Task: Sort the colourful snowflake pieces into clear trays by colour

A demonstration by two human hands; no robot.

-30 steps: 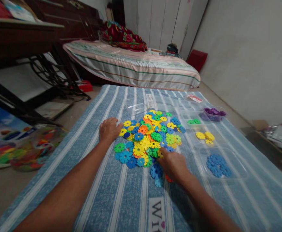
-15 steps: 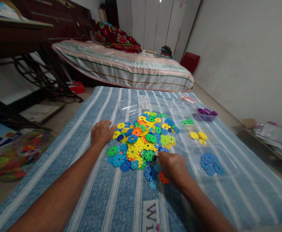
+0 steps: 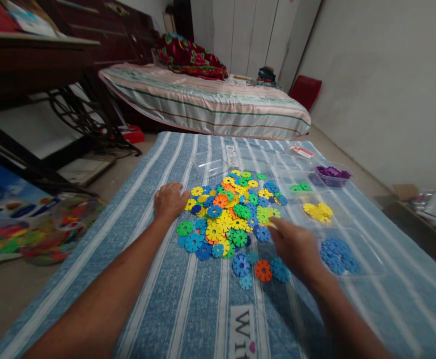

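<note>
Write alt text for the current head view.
A person's left hand and right hand flank a multicoloured heap of notched plastic discs on a white-striped blue cloth. To the right, clear plastic trays hold blue discs, yellow discs, green discs and purple pieces.

Right hand [image 3: 298, 247] has shifted rightward along the near side of the mixed disc pile [image 3: 221, 219], away from the spot where it pinched a yellow disc a second ago; can't tell if fingertips hold anything now. Beyond it and to its right, the yellow notched discs [image 3: 318, 212] in the clear tray [image 3: 336, 200] have gone from three spread pieces to a fuller cluster. Left of its wrist, an orange notched disc [image 3: 263, 270] and a blue notched disc [image 3: 280, 269] are now uncovered.
</note>
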